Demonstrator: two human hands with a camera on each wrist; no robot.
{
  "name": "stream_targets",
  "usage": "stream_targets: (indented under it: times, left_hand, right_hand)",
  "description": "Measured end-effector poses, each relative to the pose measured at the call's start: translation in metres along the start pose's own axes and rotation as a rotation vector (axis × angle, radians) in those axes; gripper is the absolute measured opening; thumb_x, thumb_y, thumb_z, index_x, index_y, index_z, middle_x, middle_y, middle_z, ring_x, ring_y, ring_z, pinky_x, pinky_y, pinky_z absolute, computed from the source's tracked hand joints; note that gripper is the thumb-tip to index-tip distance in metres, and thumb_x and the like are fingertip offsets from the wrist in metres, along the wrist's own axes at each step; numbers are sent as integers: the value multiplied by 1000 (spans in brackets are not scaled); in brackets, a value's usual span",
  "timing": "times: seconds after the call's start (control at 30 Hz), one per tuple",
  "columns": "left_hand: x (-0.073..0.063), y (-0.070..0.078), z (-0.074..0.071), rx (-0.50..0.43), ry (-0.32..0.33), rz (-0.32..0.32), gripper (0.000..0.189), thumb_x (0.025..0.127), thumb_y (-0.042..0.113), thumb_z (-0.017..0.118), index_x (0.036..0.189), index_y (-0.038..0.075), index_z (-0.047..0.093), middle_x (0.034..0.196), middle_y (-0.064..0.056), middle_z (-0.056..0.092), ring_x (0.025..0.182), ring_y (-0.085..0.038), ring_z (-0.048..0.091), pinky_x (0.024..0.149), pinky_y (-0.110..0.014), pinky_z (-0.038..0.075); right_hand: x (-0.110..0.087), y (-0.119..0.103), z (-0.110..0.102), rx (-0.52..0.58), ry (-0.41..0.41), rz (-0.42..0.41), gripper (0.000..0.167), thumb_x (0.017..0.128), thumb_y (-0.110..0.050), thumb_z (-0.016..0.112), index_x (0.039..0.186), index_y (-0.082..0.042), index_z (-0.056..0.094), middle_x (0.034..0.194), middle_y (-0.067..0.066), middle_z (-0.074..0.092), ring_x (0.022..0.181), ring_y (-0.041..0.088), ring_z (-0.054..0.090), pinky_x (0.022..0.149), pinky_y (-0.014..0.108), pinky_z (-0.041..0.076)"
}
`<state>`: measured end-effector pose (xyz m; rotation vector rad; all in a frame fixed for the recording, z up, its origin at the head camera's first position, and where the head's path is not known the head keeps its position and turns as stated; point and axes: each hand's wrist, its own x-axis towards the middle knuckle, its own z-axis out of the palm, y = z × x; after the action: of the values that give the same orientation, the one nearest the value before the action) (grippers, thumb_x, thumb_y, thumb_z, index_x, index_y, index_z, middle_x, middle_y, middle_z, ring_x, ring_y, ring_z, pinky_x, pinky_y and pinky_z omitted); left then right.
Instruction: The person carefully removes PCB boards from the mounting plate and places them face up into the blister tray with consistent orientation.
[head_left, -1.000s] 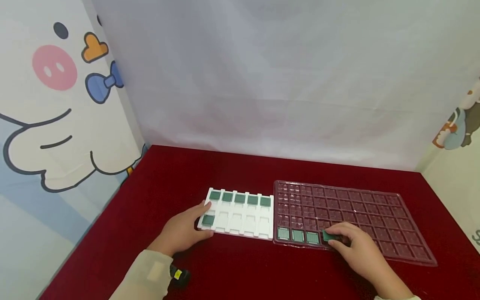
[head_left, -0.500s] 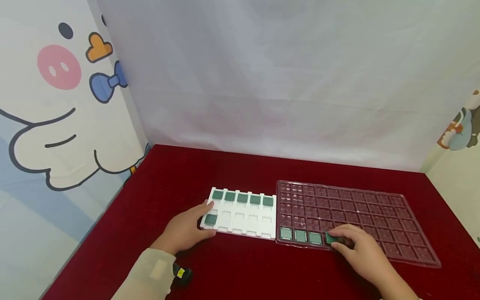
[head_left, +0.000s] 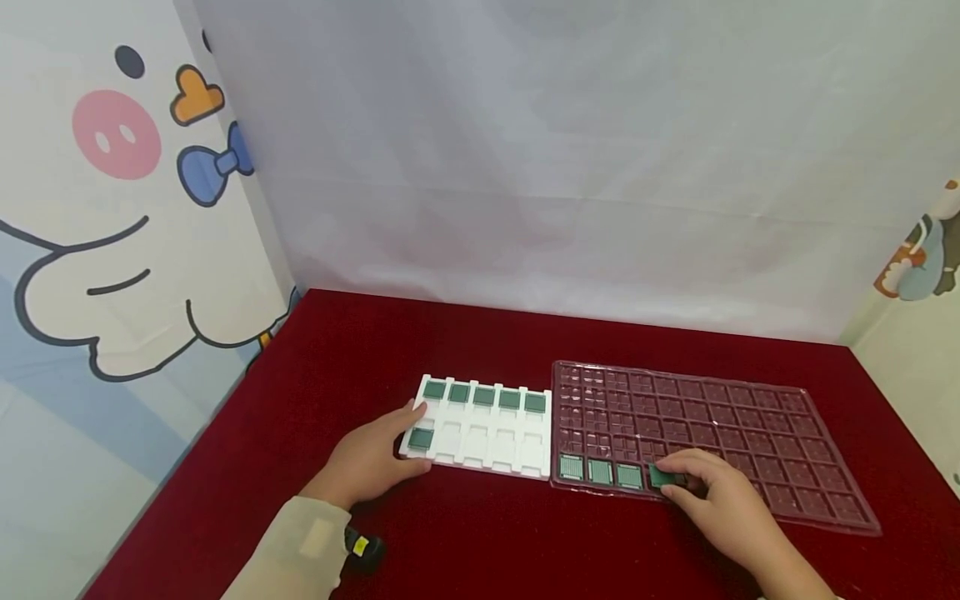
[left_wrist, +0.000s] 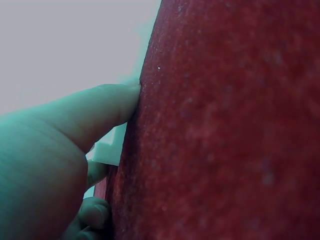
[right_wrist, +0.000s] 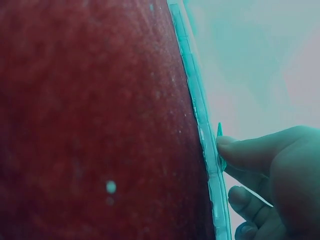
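Observation:
A white tray [head_left: 504, 439] lies left of centre in the head view, with green square circuit boards [head_left: 483, 397] along its far row and one [head_left: 420, 439] in its near left slot. My left hand [head_left: 369, 458] holds this tray by its left end, thumb at the near corner and index finger farther back. To the right, a clear plastic compartment tray [head_left: 720, 433] carries green boards [head_left: 600, 472] in its near left pockets. My right hand [head_left: 716, 493] pinches another green circuit board [head_left: 660, 477] over the following pocket. In the right wrist view that board [right_wrist: 220, 131] stands edge-on between thumb and fingers.
A dark red cloth [head_left: 465, 542] covers the table. The two trays lie side by side, nearly touching. A black strap piece with a yellow mark [head_left: 362, 547] sits at the left wrist. White fabric [head_left: 540, 167] hangs behind, and a cartoon-printed sheet [head_left: 112, 208] stands at left.
The head view has shifted slightly, so the scene appears a little farther right. Both hands keep their holds, the right one staying with the board at the same pocket.

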<state>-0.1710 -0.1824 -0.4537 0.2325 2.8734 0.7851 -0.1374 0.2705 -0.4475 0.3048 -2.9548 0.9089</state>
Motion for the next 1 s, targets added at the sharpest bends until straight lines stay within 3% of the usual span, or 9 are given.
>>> stream_targets:
  times: [0.27, 0.5, 0.73, 1.0]
  left_hand:
    - [-1, -1, 2, 0, -11, -4, 84, 86, 33, 84, 158, 17, 44, 163, -6, 39, 143, -30, 45, 113, -54, 40]
    - [-1, 0, 2, -6, -7, -7, 84, 86, 34, 84, 158, 18, 45, 163, -5, 39, 143, -30, 44, 113, -54, 40]
    - [0, 1, 0, -13, -2, -4, 83, 87, 33, 83, 158, 18, 44, 164, -5, 39, 145, -30, 43, 114, -53, 39]
    - [0, 1, -2, -8, -6, -5, 83, 87, 33, 83, 159, 18, 44, 163, -6, 39, 144, -30, 43, 114, -54, 39]
  right_hand:
    - [-1, 1, 2, 10, -28, 17, 27, 89, -10, 82, 115, -13, 78, 121, 6, 69, 104, 25, 66, 79, 41, 56]
    - [1, 0, 3, 1, -24, 17, 27, 88, -10, 82, 115, -13, 78, 120, 4, 70, 99, 20, 65, 76, 38, 56]
    - [4, -7, 0, 25, -13, 15, 30, 89, -9, 81, 118, -14, 77, 122, 4, 68, 84, 13, 54, 67, 30, 49]
    - [9, -18, -3, 36, -5, -9, 34, 91, -11, 80, 124, -10, 74, 124, 5, 68, 83, 14, 53, 66, 31, 47]
